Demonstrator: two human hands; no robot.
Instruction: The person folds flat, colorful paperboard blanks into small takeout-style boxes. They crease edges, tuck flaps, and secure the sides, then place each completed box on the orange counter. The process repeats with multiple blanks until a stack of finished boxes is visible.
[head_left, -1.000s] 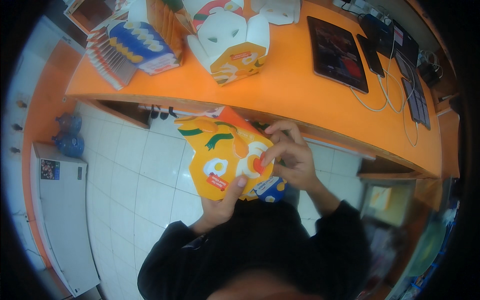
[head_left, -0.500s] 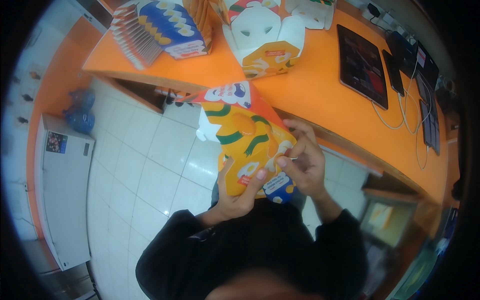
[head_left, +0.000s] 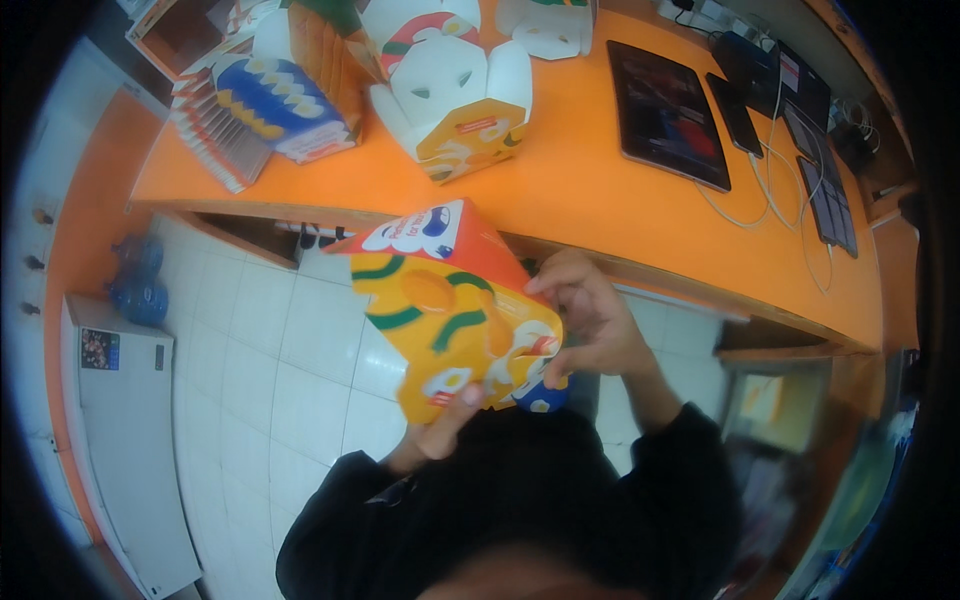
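A part-folded cardboard takeaway box [head_left: 430, 310], yellow with egg and green leaf prints and a red-orange panel, is held tilted in front of me. My left hand [head_left: 440, 430] grips its lower edge, thumb on the printed face and the other fingers hidden behind. At the box's right edge is my right hand [head_left: 600, 325], its fingertips on the upper part of that edge and its thumb lower down by a curved flap. Just under the thumb shows a blue printed panel [head_left: 543, 396].
On the orange counter [head_left: 570, 170] stand an opened box [head_left: 470, 130], a row of blue printed boxes [head_left: 285, 105] and a stack of flat cartons [head_left: 215, 135]. A tablet [head_left: 668, 115] and phones with cables lie to the right. A white fridge [head_left: 130, 450] stands at left.
The view has shifted, so the counter things sit further left. The held box has tilted and turned slightly. My right thumb and fingers have spread from their pinch on the flap.
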